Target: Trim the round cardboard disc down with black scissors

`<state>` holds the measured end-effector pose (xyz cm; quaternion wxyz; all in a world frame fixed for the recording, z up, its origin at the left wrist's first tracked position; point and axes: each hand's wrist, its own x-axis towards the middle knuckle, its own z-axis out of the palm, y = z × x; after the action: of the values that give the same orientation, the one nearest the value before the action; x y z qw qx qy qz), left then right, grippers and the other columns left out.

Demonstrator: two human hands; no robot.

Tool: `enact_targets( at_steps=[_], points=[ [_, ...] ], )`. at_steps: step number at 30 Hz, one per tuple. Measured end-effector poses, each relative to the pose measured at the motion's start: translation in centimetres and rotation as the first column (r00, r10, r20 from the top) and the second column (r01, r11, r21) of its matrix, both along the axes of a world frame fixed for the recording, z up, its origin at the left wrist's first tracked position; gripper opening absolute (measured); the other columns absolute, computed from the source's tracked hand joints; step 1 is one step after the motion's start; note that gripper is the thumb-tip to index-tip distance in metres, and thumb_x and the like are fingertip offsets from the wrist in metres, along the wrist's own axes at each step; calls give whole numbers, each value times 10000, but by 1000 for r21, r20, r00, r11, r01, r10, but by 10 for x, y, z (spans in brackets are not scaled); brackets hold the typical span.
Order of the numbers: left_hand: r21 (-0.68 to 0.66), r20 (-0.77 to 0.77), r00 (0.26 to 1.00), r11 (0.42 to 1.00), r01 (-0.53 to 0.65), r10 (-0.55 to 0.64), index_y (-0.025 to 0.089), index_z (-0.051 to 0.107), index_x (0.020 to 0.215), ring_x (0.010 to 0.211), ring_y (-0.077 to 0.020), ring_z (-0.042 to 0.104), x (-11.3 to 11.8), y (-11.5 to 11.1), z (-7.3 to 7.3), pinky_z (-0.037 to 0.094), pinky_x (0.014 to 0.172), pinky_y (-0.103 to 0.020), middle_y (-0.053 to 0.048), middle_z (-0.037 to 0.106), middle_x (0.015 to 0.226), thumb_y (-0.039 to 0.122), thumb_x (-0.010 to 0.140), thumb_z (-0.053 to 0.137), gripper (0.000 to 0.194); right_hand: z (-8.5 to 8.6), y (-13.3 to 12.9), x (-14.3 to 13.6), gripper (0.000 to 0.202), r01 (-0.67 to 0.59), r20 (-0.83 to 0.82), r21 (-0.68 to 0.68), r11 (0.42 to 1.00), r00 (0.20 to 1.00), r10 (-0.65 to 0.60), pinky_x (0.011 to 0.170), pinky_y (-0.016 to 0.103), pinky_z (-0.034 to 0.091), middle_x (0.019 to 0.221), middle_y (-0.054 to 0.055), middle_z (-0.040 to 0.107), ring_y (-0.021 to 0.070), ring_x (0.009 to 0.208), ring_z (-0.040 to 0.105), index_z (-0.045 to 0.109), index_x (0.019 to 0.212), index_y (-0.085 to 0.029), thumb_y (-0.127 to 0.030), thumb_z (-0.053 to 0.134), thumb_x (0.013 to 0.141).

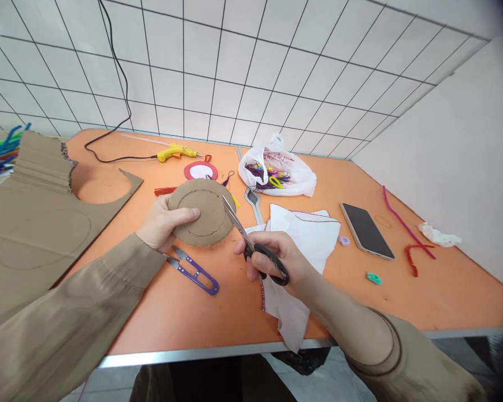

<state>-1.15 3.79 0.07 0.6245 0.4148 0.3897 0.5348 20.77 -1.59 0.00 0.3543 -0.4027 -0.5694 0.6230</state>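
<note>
Between the thumb and fingers of my left hand [161, 220] is a round cardboard disc [207, 220], with a smaller circle drawn on its face. My right hand [276, 254] grips black-handled scissors [272, 259] by the loops. Their blades look nearly closed, and the tips point up and left, over the right part of the disc; whether they touch it I cannot tell. Purple thread snips [197, 273] lie on the table just below the disc. A white cloth [305, 234] with dark red stitched edges spreads under and beyond my right hand.
At left lies a large cardboard sheet [29, 223] with a round cutout. Behind the disc are a yellow glue gun [178, 152] with its cord, a red-and-white ring [188, 171] and a plastic bag [297, 176] of threads. A phone [366, 230] and pipe cleaners [406, 220] lie right.
</note>
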Motion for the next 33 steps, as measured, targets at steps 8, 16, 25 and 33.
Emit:
enact_targets(
  at_steps=[8, 16, 25, 33],
  points=[
    [-9, -6, 1000, 1000, -14, 14, 125, 747, 793, 717, -251, 686, 1, -3, 2, 566, 668, -350, -91, 740, 746, 217, 513, 829, 306, 3, 1, 0, 389, 47, 61, -27, 999, 997, -46, 425, 233, 408, 525, -31, 558, 95, 423, 506, 636, 795, -144, -485, 750, 647],
    [-8, 9, 1000, 1000, -15, 15, 129, 756, 798, 697, -226, 682, 2, -3, 2, 559, 637, -311, -89, 746, 766, 216, 512, 834, 309, 16, -1, -7, 268, 98, 66, -71, 993, 993, -93, 398, 210, 391, 477, -81, 460, 67, 408, 464, 619, 713, -153, -338, 773, 596],
    [-35, 29, 1000, 999, 4, -3, 135, 759, 799, 717, -253, 691, 1, 0, -3, 565, 683, -362, -88, 745, 759, 216, 491, 831, 327, 16, -3, -6, 278, 109, 76, -62, 992, 992, -104, 413, 215, 391, 482, -81, 451, 60, 413, 433, 633, 738, -147, -346, 773, 603],
    [-33, 33, 999, 999, 4, -3, 116, 748, 801, 684, -236, 677, 0, 2, -3, 551, 634, -319, -104, 742, 761, 220, 510, 815, 316, 9, 0, -1, 393, -3, 34, -10, 1000, 999, 4, 479, 253, 419, 548, -7, 585, 123, 478, 538, 635, 796, -144, -493, 751, 658]
  ],
)
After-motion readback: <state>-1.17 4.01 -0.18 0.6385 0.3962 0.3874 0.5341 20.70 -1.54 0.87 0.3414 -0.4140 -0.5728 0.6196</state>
